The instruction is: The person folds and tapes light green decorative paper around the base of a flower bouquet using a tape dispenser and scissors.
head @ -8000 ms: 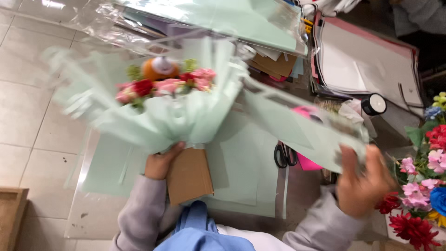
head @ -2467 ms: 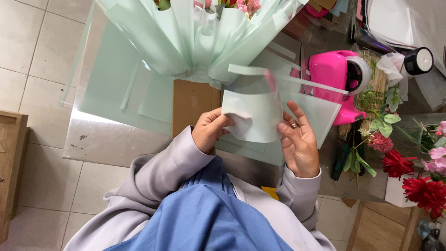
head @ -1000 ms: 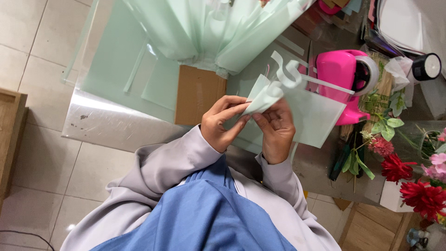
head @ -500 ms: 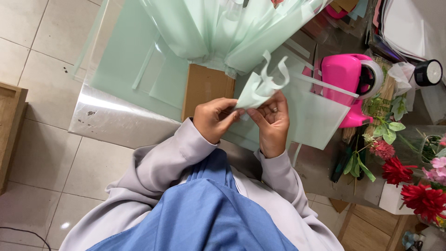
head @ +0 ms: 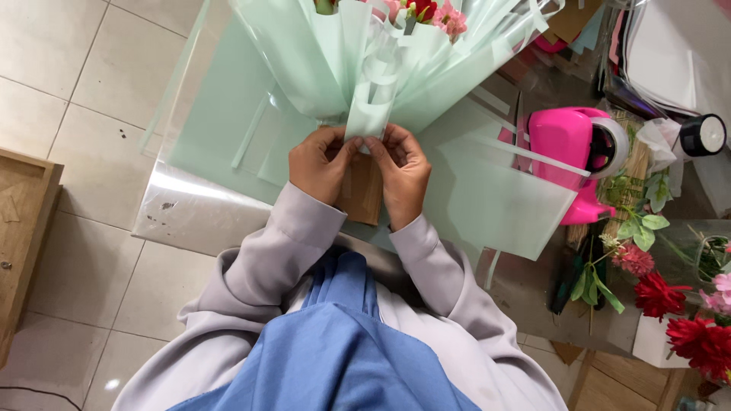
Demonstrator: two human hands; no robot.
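A bouquet (head: 358,53) wrapped in pale mint sheets lies on the table with red and pink flowers showing at the top edge. A folded, pleated piece of mint paper (head: 369,106) is pressed against the wrap's narrow base. My left hand (head: 318,164) pinches the lower end of that piece from the left. My right hand (head: 403,171) pinches it from the right, fingertips touching the left hand's. Under both hands lies a brown cardboard piece (head: 364,196). The stems are hidden by the wrap.
A pink tape dispenser (head: 575,148) stands right of my hands, on loose mint sheets (head: 502,198). Cut leaves and red and pink flowers (head: 685,304) lie at the right. A black-capped container (head: 700,135) sits beyond. A wooden box (head: 19,228) stands on the tiled floor at left.
Both hands have carried the folded mint piece up and left from in front of my chest to the base of the bouquet. Earlier the piece was a flat sheet being folded.
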